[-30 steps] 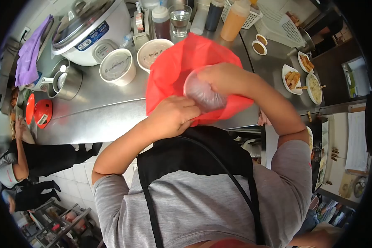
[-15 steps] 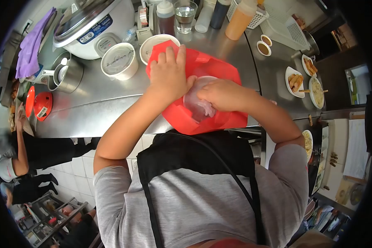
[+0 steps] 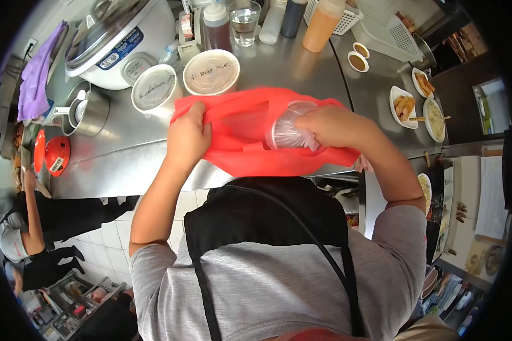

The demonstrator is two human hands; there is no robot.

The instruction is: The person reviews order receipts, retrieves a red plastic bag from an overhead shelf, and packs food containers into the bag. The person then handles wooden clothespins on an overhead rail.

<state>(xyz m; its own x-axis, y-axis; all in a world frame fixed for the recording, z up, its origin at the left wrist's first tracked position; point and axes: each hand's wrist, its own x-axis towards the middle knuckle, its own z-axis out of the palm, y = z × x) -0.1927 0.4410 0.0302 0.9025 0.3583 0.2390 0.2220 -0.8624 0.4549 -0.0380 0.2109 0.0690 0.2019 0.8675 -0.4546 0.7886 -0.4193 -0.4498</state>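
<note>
A red fabric-like bag [image 3: 261, 163] lies stretched sideways at the counter's front edge, its mouth facing up. My left hand [image 3: 188, 135] is closed around the bag's left rim. In the bag's right half sits a round container tied up in a clear plastic bag [image 3: 290, 129], its bunched top turned toward me. My right hand [image 3: 333, 128] grips the plastic at its right side; the fingertips are partly hidden. Just beyond the red bag stand two white lidded tubs with handwriting, one on the left [image 3: 153, 90] and a wider one [image 3: 211, 75] beside it.
At the back left are a rice cooker [image 3: 116, 48] and a steel pot [image 3: 88, 113]. Sauce bottles [image 3: 323, 25] and a water glass [image 3: 244, 24] line the back. Plates of fried rolls [image 3: 404, 108] and sauce cups [image 3: 358, 62] stand right. Another person's arm [image 3: 33, 210] shows at left.
My left hand has moved left and toward me, pulling the bag's mouth wide. The plastic-wrapped container has shifted right with my right hand. The wider tub is now uncovered.
</note>
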